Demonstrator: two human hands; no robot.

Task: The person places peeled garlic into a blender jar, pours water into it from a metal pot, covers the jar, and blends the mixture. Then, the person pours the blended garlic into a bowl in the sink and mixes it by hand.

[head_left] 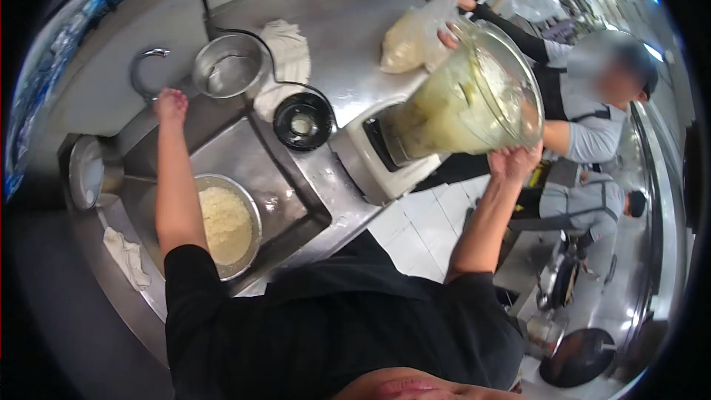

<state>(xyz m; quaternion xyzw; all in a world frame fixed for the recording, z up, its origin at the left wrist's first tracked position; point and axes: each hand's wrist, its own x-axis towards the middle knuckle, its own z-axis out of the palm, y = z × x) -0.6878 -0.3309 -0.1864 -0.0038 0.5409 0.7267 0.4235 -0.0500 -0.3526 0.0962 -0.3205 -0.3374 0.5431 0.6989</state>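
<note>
A clear blender jug [463, 107] leans on its white motor base [385, 155], with pale yellow-green contents inside. My right hand [515, 163] grips the jug low near its wide rim; part of the fingers is behind it. At the sink's back edge, my left hand [172, 106] is closed at the base of the curved metal faucet [141, 67]; its fingers hide the part they hold. Below my left forearm, a metal bowl [255, 233] of pale, grainy food [224, 224] sits in the sink [289, 233].
A metal pot [229, 67], a white cloth [287, 52] and a black round lid [302, 121] lie by the sink. A co-worker [592, 104] beside the counter holds a plastic bag [411, 37]. Another person [578, 204] stands farther off near a wok [578, 357].
</note>
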